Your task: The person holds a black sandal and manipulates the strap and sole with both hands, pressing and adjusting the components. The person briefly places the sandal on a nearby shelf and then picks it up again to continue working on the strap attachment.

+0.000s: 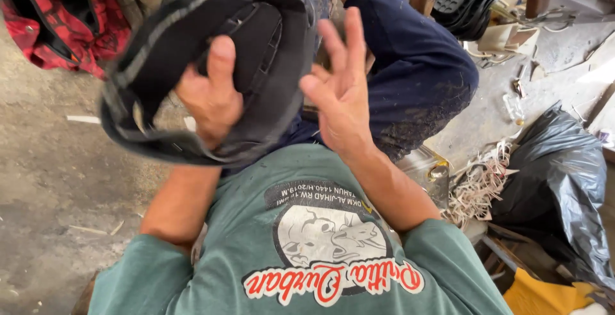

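- The left hand (208, 94) is closed around a black shoe upper (211, 65), thumb pressed inside its opening, holding it raised in front of the chest, above the lap.
- The right hand (343, 91) is spread wide, fingers apart, just beside the upper's edge and gripping nothing.
- A dark blue trouser knee (416, 65) juts out behind the hands.
- To the right, a black plastic bag (557, 174) bulges on the floor; what fills it is hidden.
- Pale strip offcuts (480, 183) lie heaped against it.
- A red bag (54, 14) lies on the concrete floor (57, 180).
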